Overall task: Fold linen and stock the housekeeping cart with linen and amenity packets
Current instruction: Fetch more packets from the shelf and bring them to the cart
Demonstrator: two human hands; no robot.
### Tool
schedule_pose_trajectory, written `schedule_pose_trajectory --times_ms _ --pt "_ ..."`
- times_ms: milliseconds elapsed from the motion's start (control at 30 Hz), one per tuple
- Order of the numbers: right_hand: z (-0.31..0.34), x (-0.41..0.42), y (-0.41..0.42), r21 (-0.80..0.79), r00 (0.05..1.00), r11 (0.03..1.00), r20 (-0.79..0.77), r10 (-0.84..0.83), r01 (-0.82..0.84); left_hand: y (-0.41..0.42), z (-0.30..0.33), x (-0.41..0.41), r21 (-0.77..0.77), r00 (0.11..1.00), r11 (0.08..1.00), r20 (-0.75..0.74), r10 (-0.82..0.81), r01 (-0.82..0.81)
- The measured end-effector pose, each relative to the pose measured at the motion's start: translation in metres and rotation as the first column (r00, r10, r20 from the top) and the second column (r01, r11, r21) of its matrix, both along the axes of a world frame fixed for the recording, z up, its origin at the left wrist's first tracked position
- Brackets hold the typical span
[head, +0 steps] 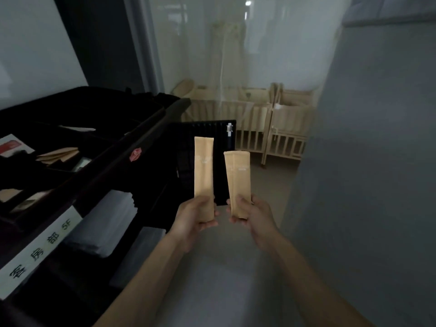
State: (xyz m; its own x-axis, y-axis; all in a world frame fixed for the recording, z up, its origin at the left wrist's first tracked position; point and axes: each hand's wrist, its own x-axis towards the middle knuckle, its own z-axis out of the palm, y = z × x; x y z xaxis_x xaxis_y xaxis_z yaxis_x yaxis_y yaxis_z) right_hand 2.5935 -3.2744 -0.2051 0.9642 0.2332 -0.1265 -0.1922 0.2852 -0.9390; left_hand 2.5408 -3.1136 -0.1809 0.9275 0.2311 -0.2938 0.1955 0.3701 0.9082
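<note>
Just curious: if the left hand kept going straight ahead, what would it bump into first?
Probably the black ribbed panel right behind the packet that the left hand holds; depth is hard to judge.

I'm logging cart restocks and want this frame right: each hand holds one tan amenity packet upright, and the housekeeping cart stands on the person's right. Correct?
Not quite. The head view shows the housekeeping cart on the person's left, not the right. The rest holds: the left hand has a grip on one tan packet and the right hand on the other packet, both roughly upright.
</note>
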Motion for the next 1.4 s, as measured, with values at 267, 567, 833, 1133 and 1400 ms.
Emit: schedule_pose_trajectory --times_ms 267,567,833,1133,1400 --pt "-0.001 0.119 0.054 -0.101 0.985 0.98 0.011 0.171 -0.169 0.049 -0.01 0.088 -0.094 0.992 0.988 0.031 0.123 -0.119" --pt "-0.007 0.195 0.162 -0.023 0.908 0.908 -0.049 0.417 -0.418 0.132 -0.02 0.114 -0.036 0.922 0.921 -0.004 0.388 -0.388" --pt "0.01 0.24 0.248 0.063 0.727 0.726 -0.009 0.686 -0.685 0.169 0.008 0.138 0.018 0.79 0.79 0.022 0.613 -0.613" --pt "0.05 0.289 0.313 0.104 0.45 0.444 0.049 0.892 -0.89 0.189 0.052 0.15 0.076 0.496 0.49 0.117 0.86 -0.868" --pt "0.075 0.312 0.384 0.038 0.483 0.482 0.095 0.87 -0.876 0.237 0.072 0.154 0.082 0.358 0.348 0.188 0.915 -0.934"
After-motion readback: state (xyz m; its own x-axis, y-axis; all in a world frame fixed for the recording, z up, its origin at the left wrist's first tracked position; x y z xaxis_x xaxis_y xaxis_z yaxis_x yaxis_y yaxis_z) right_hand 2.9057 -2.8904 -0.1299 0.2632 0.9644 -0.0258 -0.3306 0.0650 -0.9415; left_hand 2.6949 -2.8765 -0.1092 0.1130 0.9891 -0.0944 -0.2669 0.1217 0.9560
